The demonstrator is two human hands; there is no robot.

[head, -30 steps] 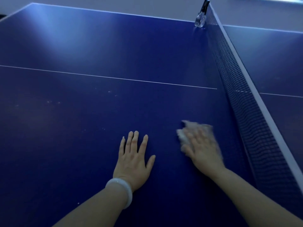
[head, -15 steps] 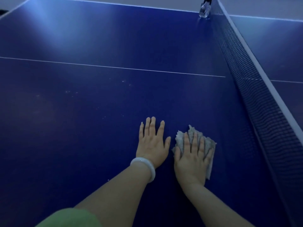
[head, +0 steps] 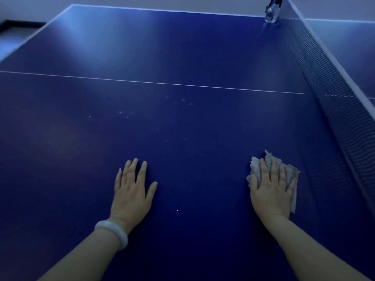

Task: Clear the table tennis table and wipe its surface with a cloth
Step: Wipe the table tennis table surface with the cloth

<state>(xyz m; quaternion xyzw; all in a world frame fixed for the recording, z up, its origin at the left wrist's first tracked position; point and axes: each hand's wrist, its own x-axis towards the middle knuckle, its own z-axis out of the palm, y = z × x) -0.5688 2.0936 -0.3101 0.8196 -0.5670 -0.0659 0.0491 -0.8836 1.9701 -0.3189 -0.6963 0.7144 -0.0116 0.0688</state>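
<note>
The right hand [head: 272, 189] lies flat with straight fingers pressing the grey cloth [head: 284, 171] onto the blue bench [head: 182, 57], close beside the net [head: 334, 102]. The pale specks [head: 162, 116] lie forward and to its left, toward the centre line, so the wipe likely heads that way. The left hand [head: 132, 189] rests flat and released, holding nothing, nearer the bench's middle.

Games room: table tennis table [head: 182, 57], net [head: 334, 88]

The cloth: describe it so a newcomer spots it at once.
On the blue table, look along the net toward the near end. The right hand presses flat on the cloth, a pale grey crumpled rag; the left hand lies on bare table.
</note>
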